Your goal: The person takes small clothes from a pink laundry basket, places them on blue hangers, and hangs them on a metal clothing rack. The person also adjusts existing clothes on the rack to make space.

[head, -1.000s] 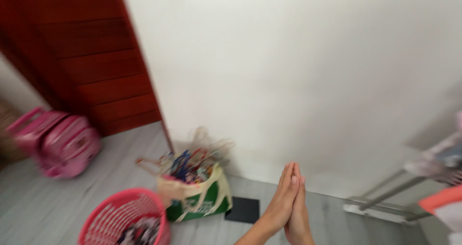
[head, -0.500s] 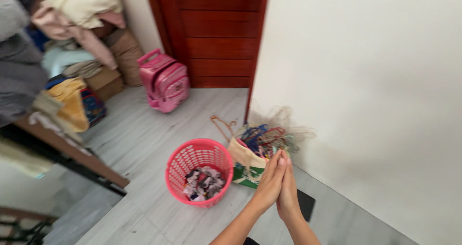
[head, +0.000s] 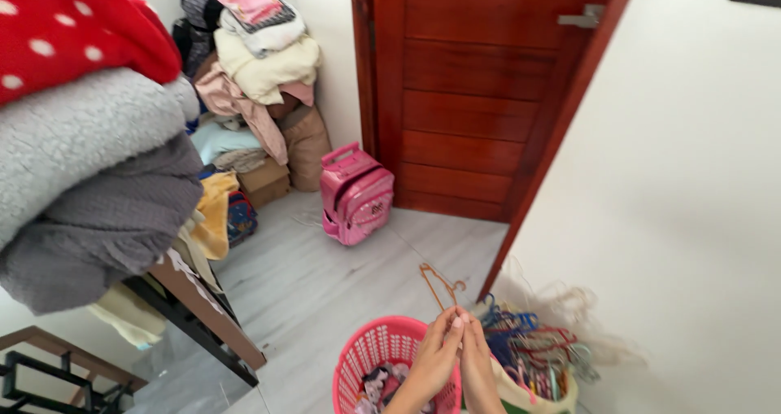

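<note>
Left hand (head: pixel 435 357) and right hand (head: pixel 476 365) pressed together, above pink basket (head: pixel 366 361)

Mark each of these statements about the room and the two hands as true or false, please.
1. Both hands, left hand and right hand, meet at a thin orange wire hanger. True.
2. The round pink plastic laundry basket is blue. False: pink.
3. The pink wheeled backpack lies on the folded blankets. False: it stands on the grey floor by the dark red wooden door.
4. A bag of coloured hangers sits against the white wall. True.
</note>
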